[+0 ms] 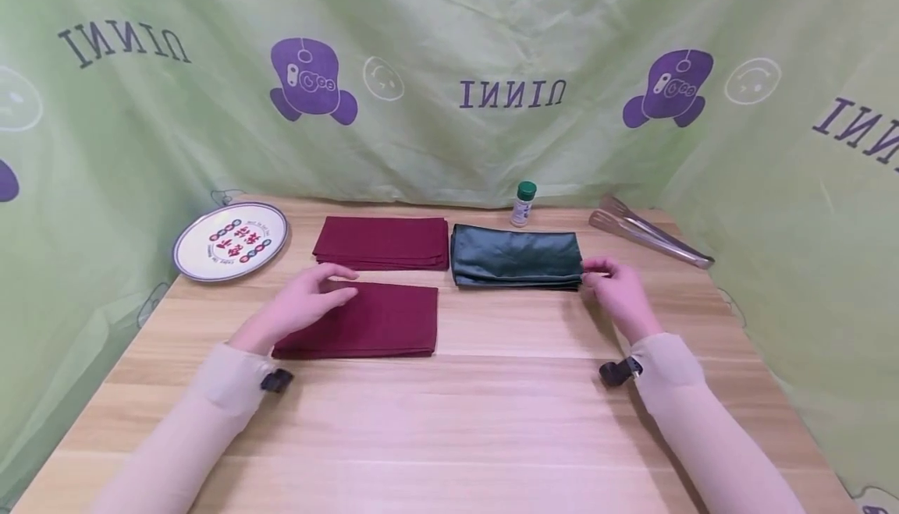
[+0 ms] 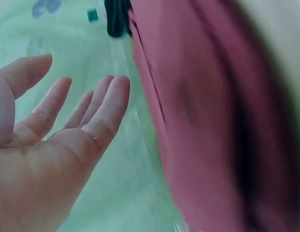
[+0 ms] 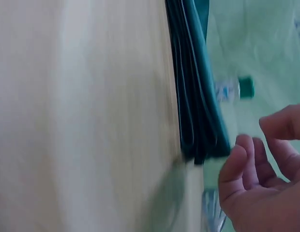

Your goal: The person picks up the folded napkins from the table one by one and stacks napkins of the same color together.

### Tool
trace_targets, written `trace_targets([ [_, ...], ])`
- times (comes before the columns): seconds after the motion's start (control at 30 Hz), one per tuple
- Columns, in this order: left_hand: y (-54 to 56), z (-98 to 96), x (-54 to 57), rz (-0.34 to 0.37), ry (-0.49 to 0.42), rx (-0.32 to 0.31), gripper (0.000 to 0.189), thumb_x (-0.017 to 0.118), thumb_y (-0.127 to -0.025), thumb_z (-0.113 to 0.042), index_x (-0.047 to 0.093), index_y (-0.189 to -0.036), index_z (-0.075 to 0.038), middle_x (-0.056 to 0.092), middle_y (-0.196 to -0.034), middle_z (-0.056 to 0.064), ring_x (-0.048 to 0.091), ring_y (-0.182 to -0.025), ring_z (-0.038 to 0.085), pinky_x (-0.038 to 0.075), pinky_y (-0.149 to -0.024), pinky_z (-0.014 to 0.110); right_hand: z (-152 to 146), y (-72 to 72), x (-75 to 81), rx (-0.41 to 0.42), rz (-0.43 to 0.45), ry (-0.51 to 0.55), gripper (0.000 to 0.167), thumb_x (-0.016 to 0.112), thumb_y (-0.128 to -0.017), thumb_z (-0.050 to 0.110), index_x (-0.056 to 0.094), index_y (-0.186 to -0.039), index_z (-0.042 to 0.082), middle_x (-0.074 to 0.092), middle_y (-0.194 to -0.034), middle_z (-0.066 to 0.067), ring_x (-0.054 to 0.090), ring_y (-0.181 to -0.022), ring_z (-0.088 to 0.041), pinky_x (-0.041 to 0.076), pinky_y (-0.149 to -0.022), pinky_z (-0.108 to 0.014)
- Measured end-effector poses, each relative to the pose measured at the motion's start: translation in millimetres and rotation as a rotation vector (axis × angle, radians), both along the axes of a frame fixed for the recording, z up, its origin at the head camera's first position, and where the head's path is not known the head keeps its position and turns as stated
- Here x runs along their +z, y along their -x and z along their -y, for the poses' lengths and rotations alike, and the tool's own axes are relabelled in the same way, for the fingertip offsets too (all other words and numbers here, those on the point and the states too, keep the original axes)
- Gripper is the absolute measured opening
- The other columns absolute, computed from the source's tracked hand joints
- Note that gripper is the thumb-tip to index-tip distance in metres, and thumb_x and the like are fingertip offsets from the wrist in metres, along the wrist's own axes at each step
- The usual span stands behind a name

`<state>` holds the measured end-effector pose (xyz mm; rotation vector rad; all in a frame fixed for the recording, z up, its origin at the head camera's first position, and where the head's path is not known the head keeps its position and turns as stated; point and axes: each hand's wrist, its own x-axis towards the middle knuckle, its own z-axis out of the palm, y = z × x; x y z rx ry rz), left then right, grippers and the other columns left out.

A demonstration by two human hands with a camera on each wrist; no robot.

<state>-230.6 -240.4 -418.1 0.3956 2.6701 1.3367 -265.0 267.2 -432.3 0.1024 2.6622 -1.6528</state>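
My left hand [image 1: 309, 302] hovers over the left part of the front folded maroon cloth [image 1: 382, 323], fingers spread and nothing between them. In the left wrist view its fingers [image 2: 111, 104] are loosely extended beside a maroon cloth [image 2: 188, 116]. Behind lies a second folded maroon cloth [image 1: 382, 239]. On the right, a folded dark green satin cloth [image 1: 516, 257] has my right hand [image 1: 618, 292] at its right end. Seen from the right wrist, the layered green cloth [image 3: 201, 96] ends just short of the loosely bent fingertips [image 3: 234, 162], and thumb and fingers stand apart.
A white plate [image 1: 204, 253] with a blue rim and red lettering stands at the back left. A small green-capped bottle [image 1: 522, 206] is behind the green cloth. Metal tongs [image 1: 649, 235] lie at the back right. A green printed curtain [image 1: 449, 147] borders the wooden table [image 1: 492, 420].
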Motion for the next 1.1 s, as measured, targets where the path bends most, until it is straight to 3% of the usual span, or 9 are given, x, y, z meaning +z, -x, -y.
trace_targets([
  [0.1, -15.0, 29.1, -0.3, 0.036, -0.030, 0.040, 0.043, 0.064, -0.097, -0.030, 0.058, -0.129, -0.002, 0.062, -0.123, 0.018, 0.067, -0.093, 0.024, 0.051, -0.083, 0.029, 21, -7.3, 0.0, 0.095, 0.013, -0.001, 0.032, 0.056, -0.094, 0.007, 0.059, -0.123, -0.006, 0.061, -0.105, -0.023, 0.060, -0.087, -0.026, 0.052, -0.074, -0.032],
  [0.23, -28.5, 63.2, 4.3, 0.049, -0.100, 0.120, 0.044, 0.061, -0.099, -0.026, 0.054, -0.130, 0.005, 0.060, -0.121, 0.027, 0.069, -0.091, 0.031, 0.053, -0.079, 0.023, 63, -14.4, -0.6, 0.266, 0.007, -0.072, 0.025, 0.060, -0.094, 0.011, 0.064, -0.117, 0.000, 0.066, -0.102, -0.016, 0.060, -0.087, -0.024, 0.050, -0.075, -0.034],
  [0.33, -33.8, 81.5, 6.6, 0.038, -0.065, 0.176, 0.047, 0.060, -0.099, -0.030, 0.053, -0.131, 0.004, 0.062, -0.115, 0.027, 0.068, -0.088, 0.029, 0.053, -0.076, 0.026, 100, -17.8, -1.1, 0.375, -0.013, -0.126, 0.024, 0.062, -0.094, 0.013, 0.066, -0.115, 0.003, 0.067, -0.101, -0.009, 0.060, -0.085, -0.022, 0.050, -0.076, -0.036],
  [0.47, -36.8, 95.9, -0.1, 0.091, 0.029, 0.214, 0.054, 0.060, -0.098, -0.038, 0.049, -0.136, -0.001, 0.063, -0.105, 0.022, 0.062, -0.086, 0.025, 0.050, -0.071, 0.032, 143, -21.0, -5.6, 0.496, -0.026, -0.191, 0.028, 0.063, -0.094, 0.016, 0.064, -0.119, 0.005, 0.066, -0.107, -0.006, 0.062, -0.094, -0.020, 0.050, -0.086, -0.039],
  [0.6, -39.9, 104.2, -10.9, 0.144, 0.109, 0.212, 0.059, 0.060, -0.098, -0.039, 0.046, -0.139, -0.001, 0.062, -0.109, 0.021, 0.057, -0.093, 0.026, 0.049, -0.073, 0.034, 175, -22.1, -11.4, 0.592, -0.067, -0.295, 0.031, 0.063, -0.094, 0.020, 0.063, -0.122, 0.006, 0.063, -0.118, -0.006, 0.057, -0.111, -0.021, 0.045, -0.098, -0.040],
  [0.77, -37.4, 103.2, -20.2, 0.135, 0.174, 0.168, 0.063, 0.060, -0.097, -0.043, 0.047, -0.140, 0.001, 0.058, -0.124, 0.022, 0.056, -0.104, 0.030, 0.045, -0.084, 0.040, 193, -26.2, -12.5, 0.621, -0.113, -0.416, 0.037, 0.063, -0.093, 0.025, 0.062, -0.126, 0.009, 0.060, -0.128, -0.006, 0.049, -0.122, -0.026, 0.038, -0.104, -0.039],
  [0.97, -33.0, 95.4, -19.1, 0.106, 0.232, 0.143, 0.062, 0.062, -0.095, -0.043, 0.050, -0.138, -0.001, 0.053, -0.133, 0.026, 0.051, -0.116, 0.039, 0.040, -0.096, 0.053, 201, -30.1, -9.7, 0.650, -0.119, -0.485, 0.046, 0.063, -0.093, 0.028, 0.058, -0.134, 0.009, 0.055, -0.138, -0.010, 0.041, -0.133, -0.030, 0.028, -0.111, -0.044],
  [1.1, -31.1, 85.4, -17.4, 0.087, 0.286, 0.113, 0.061, 0.063, -0.095, -0.042, 0.051, -0.139, -0.002, 0.045, -0.140, 0.032, 0.039, -0.130, 0.049, 0.030, -0.105, 0.062, 203, -30.7, -8.9, 0.663, -0.105, -0.510, 0.050, 0.063, -0.092, 0.031, 0.056, -0.137, 0.009, 0.052, -0.141, -0.011, 0.036, -0.137, -0.032, 0.025, -0.112, -0.048],
])
